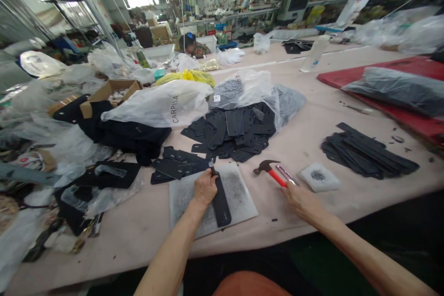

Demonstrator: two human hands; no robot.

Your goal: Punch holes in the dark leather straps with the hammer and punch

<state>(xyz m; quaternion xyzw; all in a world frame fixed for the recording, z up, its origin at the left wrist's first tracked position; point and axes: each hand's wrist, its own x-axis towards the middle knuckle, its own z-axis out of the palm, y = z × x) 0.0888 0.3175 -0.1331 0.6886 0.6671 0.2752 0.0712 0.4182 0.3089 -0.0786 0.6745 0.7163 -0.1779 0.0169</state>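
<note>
My left hand (pixel 205 188) is closed around a short metal punch (pixel 212 166), held upright at the far end of a black strip (pixel 221 203). Under the strip lies a pale board (pixel 243 194) covered in dark marks. My right hand (pixel 300 199) grips the orange-red handle of a claw hammer (pixel 265 166), its head off to the right of the board. Alongside the handle is a slim pink and silver tool (pixel 285 174); whether my fingers touch it I cannot tell. To the right of the hammer sits a white block (pixel 318 176) with a dark smudged patch.
Beyond the board are a heap of black slotted pieces (pixel 232 129) and several black strips (pixel 180 163). Another pile of strips (pixel 367 150) lies at right, near a red sheet (pixel 388 71). Plastic bags (pixel 163 101) and dark cloth (pixel 128 136) crowd the left. A person (pixel 194 46) is across the table.
</note>
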